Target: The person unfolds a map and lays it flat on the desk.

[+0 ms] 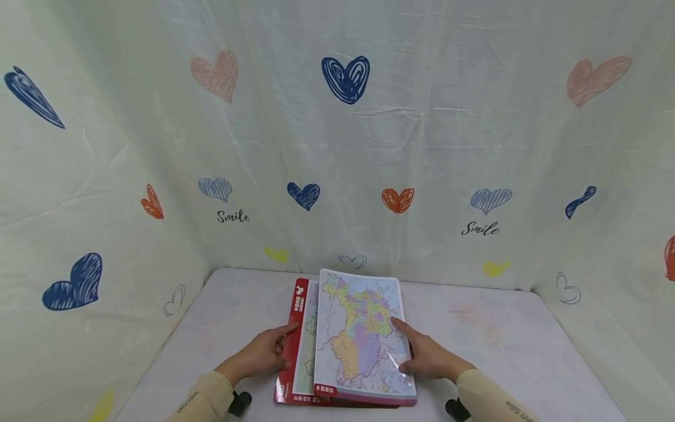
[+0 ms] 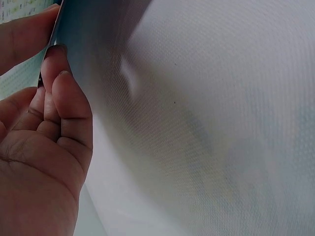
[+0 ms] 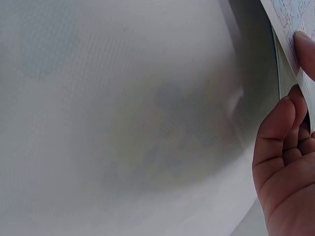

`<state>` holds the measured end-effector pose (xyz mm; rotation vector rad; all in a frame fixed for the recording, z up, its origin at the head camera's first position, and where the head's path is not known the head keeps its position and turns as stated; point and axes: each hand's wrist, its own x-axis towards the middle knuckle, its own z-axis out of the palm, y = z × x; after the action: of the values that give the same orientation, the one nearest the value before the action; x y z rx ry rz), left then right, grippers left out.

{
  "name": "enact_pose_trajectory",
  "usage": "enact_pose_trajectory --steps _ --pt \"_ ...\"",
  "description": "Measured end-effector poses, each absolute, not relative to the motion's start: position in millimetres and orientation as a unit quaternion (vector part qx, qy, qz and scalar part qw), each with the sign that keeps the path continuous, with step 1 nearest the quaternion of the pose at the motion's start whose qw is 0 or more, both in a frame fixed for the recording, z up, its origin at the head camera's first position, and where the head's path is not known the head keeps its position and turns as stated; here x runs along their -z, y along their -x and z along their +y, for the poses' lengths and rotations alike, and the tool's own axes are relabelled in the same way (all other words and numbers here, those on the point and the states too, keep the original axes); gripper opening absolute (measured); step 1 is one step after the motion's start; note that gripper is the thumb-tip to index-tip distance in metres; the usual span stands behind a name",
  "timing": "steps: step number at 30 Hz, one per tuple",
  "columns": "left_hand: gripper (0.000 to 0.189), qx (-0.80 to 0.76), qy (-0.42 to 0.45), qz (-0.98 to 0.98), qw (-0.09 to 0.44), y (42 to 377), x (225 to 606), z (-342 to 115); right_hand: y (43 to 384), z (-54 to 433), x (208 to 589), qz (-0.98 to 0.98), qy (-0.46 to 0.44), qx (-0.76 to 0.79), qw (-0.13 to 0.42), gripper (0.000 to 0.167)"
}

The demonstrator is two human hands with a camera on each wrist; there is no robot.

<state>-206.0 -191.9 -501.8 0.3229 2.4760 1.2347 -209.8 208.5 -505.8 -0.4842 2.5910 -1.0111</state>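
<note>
Two flat printed maps lie overlapped at the front middle of the table in the head view. The upper one, a map [image 1: 361, 334] with coloured regions on pale blue, covers much of a red-bordered map [image 1: 285, 381] that juts out on the left. My left hand [image 1: 261, 351] grips the red-bordered map's left edge, thumb above and curled fingers below, as the left wrist view shows. At the right edge of the upper map, my right hand [image 1: 429, 354] holds on with its thumb on top and fingers underneath; a second thin edge shows beneath in the right wrist view.
A pale cloth covers the table [image 1: 485, 334]. White curtains [image 1: 437, 146] printed with hearts and "Smile" stand behind and on both sides. Small black wrist devices [image 1: 241, 404] sit by both sleeves.
</note>
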Motion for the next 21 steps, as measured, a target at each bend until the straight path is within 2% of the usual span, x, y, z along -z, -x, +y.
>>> enact_pose_trajectory --steps 21 --pt "0.089 -0.425 -0.100 0.883 0.171 204.9 500.1 -198.0 209.8 222.5 497.5 0.913 0.163 0.342 0.149 0.103"
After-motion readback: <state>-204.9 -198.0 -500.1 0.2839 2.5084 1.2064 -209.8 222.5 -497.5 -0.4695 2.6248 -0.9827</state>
